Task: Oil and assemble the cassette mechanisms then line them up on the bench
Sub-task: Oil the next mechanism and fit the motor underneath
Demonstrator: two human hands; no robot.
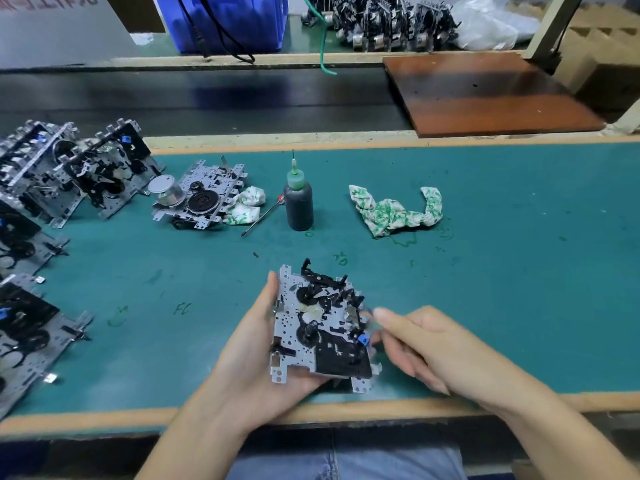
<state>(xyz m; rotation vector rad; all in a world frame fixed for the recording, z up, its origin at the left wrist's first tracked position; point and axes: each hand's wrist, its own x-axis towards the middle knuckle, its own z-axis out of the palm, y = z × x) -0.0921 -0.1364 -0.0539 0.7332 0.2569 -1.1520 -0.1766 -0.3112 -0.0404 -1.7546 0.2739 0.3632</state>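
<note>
My left hand holds a cassette mechanism from below and from its left edge, above the bench's front edge. It is a perforated metal plate with black gears and a small blue part. My right hand is at the mechanism's right side, its thumb stretched toward it and its fingers curled near the blue part; whether they grip anything I cannot tell. A dark oil bottle with a green needle tip stands upright further back. Several mechanisms are lined up along the left.
Another mechanism with a silver motor lies left of the bottle, beside a crumpled rag and a thin screwdriver. A second green-printed rag lies to the right. A brown board and a pile of mechanisms sit beyond the green mat.
</note>
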